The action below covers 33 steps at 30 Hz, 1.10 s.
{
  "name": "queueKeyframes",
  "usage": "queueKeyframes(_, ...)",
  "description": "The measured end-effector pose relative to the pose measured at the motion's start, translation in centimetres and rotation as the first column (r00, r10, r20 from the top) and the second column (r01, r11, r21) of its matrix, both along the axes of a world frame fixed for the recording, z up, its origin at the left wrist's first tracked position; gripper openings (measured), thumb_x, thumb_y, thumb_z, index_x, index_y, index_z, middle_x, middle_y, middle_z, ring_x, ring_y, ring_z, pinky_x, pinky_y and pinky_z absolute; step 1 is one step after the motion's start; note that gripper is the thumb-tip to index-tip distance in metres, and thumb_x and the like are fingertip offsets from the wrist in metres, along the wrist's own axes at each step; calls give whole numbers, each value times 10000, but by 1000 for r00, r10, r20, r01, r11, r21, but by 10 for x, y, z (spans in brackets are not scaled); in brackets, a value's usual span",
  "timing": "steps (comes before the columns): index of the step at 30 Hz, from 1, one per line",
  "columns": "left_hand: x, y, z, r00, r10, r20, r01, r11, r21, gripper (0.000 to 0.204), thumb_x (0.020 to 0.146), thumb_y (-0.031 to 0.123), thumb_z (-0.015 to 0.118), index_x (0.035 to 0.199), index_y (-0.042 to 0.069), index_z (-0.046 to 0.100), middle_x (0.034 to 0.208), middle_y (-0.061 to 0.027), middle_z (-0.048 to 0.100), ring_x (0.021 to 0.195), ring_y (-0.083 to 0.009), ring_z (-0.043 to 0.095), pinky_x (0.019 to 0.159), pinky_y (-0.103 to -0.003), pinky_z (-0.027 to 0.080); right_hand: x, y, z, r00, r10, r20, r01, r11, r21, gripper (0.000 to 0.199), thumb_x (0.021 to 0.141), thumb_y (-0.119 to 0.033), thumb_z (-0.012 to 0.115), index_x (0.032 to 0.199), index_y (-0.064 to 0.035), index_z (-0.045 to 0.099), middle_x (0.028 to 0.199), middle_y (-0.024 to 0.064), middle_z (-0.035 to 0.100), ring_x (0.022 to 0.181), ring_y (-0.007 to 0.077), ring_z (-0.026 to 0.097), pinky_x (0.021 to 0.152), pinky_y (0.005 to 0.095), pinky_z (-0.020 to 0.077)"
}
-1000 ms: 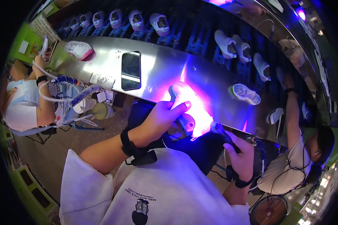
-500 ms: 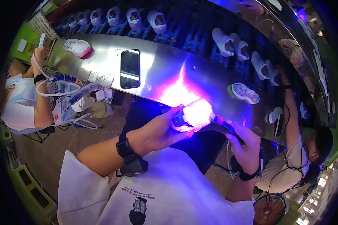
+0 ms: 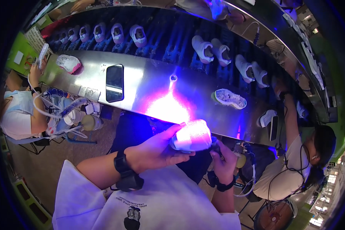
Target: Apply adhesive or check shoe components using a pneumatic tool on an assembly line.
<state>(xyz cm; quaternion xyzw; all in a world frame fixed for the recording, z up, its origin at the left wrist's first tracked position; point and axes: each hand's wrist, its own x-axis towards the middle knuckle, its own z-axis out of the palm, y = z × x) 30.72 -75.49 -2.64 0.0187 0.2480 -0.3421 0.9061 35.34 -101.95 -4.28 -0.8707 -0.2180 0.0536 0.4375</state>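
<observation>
A small white shoe (image 3: 191,135) is held just in front of the shiny metal table (image 3: 149,86). It is gripped by the left hand (image 3: 157,150), with fingers curled around it. A dark tool (image 3: 215,145) is pinched by the right hand (image 3: 223,163) just beside the shoe, which is lit up purple.

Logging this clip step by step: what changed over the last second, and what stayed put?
The left hand drew the lit shoe off the metal table and in toward the body. The right hand came up beside it, so the violet glow now falls on the shoe more than on the table. The grip on the shoe stayed; the phone and the lone shoe on the table did not move.
</observation>
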Motion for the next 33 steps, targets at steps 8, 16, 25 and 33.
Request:
queueKeyframes(8, 41, -9, 17, 618, -508, 599, -593, 199, 780, 691, 809, 139, 877, 1405, -19, 564, 1169, -92, 676, 1086, -201, 664, 924, -357, 553, 19, -16, 9, 927, -63, -371, 144, 970, 195, 475, 885, -22, 757, 1349, -50, 661, 986, 122, 749, 860, 160, 683, 826, 291, 532)
queueKeyframes(16, 54, 17, 16, 152, -957, 245, -981, -177, -83, 505, 684, 3, 813, 1155, 181, 771, 1174, -112, 632, 1134, -350, 650, 974, -493, 586, 14, -46, 63, 984, -49, -169, 84, 975, 206, 457, 842, -8, 763, 1292, -64, 706, 889, 92, 706, 751, 165, 635, 728, 279, 511)
queueKeyframes(25, 68, 13, 25, -3, -995, 100, -970, -22, -241, 362, 806, 133, 817, 1145, 255, 778, 1183, -80, 617, 1138, -304, 649, 932, -472, 628, 37, -41, 75, 996, 26, -80, -16, 992, 129, 437, 810, -43, 802, 1238, -94, 733, 732, 82, 593, 597, 195, 529, 568, 315, 426)
queueKeyframes(33, 82, 30, 8, 108, -980, 167, -994, -107, 16, 421, 768, 113, 773, 1181, 195, 772, 1188, -110, 627, 1126, -321, 656, 936, -441, 595, 52, -32, 32, 983, 80, -168, -71, 996, 59, 401, 810, -71, 811, 1205, -81, 744, 757, 95, 628, 645, 199, 573, 633, 313, 471)
